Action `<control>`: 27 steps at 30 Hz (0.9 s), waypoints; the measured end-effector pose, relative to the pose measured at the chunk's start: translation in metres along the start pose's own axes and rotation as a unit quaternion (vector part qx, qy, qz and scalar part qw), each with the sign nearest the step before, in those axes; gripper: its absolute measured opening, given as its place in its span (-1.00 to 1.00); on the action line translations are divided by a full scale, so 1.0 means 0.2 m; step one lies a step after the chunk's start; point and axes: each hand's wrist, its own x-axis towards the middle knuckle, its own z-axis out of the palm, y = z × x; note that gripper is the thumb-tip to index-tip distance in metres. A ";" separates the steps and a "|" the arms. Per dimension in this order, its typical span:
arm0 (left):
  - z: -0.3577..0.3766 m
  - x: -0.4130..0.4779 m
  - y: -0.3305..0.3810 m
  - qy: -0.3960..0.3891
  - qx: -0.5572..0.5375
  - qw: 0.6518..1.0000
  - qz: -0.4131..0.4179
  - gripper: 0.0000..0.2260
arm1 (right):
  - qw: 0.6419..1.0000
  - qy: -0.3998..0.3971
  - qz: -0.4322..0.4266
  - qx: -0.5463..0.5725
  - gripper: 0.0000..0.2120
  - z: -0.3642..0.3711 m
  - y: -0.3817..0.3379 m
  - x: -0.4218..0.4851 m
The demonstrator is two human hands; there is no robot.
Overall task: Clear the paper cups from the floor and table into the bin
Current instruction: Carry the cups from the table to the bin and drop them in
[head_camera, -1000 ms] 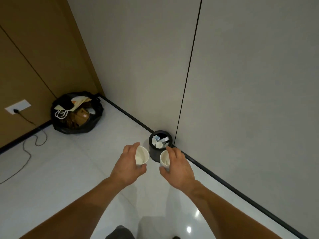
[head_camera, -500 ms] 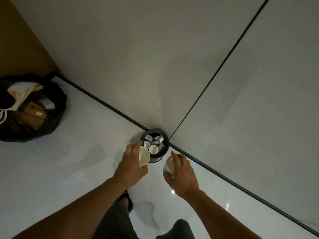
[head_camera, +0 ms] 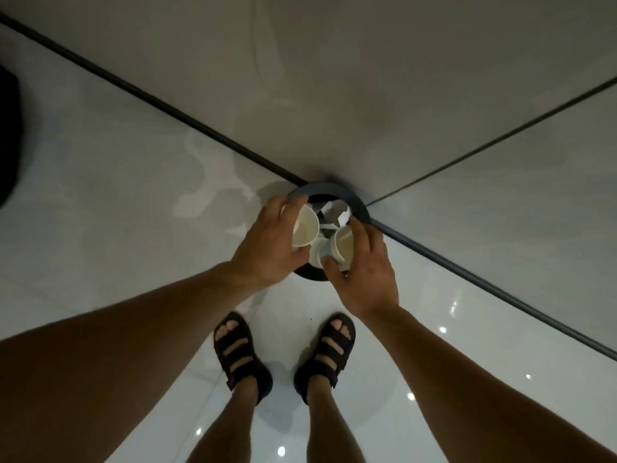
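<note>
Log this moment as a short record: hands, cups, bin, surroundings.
left hand: grips left cup above bin
right hand: grips right cup, also above bin
bin: dark, round, on floor at foot of wall; white scraps inside
feet: in dark sandals, just short of bin

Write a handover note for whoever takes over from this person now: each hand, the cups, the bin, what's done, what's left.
Left hand grips the first paper cup, right hand the second paper cup.
Both cups are above the mouth of the bin, on the floor by the wall, litter inside.
Done: both cups brought to the bin.
Left: release them; any further cups are out of view.
</note>
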 end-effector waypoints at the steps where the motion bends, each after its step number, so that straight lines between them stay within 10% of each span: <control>1: 0.09 0.05 -0.08 -0.002 0.005 1.000 0.002 -0.24 | 1.000 -0.002 -0.002 0.003 -0.28 0.10 0.05 0.05; 22: 0.59 0.26 -0.51 -0.023 0.281 0.942 0.183 -0.35 | 0.986 0.099 -0.116 -0.073 -0.33 0.55 0.51 0.29; 27: 0.66 0.30 -0.53 -0.040 0.357 0.917 0.175 -0.22 | 0.980 0.019 -0.104 -0.170 -0.23 0.59 0.57 0.32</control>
